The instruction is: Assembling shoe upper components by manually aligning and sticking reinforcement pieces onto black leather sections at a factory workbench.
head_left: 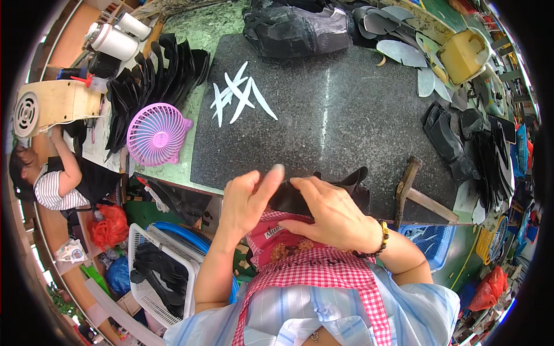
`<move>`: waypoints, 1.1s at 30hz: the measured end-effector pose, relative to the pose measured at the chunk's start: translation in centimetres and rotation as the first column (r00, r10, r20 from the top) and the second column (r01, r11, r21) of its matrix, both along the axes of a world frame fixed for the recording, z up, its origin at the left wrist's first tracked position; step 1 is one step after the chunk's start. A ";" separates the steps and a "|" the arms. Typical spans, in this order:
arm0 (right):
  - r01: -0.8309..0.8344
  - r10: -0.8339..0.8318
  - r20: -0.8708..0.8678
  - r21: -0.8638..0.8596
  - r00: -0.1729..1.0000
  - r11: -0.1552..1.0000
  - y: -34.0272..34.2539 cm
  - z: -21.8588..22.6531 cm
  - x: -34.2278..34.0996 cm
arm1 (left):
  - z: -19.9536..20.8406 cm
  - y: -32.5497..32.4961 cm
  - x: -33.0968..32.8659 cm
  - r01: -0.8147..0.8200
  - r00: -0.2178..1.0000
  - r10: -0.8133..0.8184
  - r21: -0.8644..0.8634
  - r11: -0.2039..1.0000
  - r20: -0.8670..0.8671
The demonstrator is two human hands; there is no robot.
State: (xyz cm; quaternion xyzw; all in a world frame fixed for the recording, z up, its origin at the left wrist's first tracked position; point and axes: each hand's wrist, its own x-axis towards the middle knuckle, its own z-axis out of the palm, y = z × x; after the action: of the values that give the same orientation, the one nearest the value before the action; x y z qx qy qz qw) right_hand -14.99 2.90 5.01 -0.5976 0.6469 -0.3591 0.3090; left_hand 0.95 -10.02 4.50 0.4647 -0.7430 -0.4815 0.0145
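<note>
At the near edge of the dark stone slab, both hands are on a black, leather-like piece that curls up at its right end. My left hand has bent fingers closed at the piece's left side, its thumb stretched along it; some fingertips are hidden. My right hand is closed over the middle of the piece, fingers bent on top and thumb lower down by the apron; its grip is partly hidden. Several thin white curved strips lie crossed on the slab. A hammer rests right of my right hand.
A pink fan stands left, by stacked black pieces. Dark shaped pieces lie at the back, with a yellow container at back right. A white basket is below left. Another person sits far left.
</note>
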 end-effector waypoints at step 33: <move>0.159 -0.136 -0.476 0.008 0.869 0.987 3.8 2.2 -4.5 | 0.4 3.9 0.2 0.373 0.882 -0.464 -0.716 0.590 0.077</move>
State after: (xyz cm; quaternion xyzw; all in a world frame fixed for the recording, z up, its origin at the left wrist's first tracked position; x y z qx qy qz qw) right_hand -19.47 6.72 7.20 -0.6086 0.7547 -0.2094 0.1272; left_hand 1.17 -6.14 4.91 0.2046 -0.9557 -0.1718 0.1235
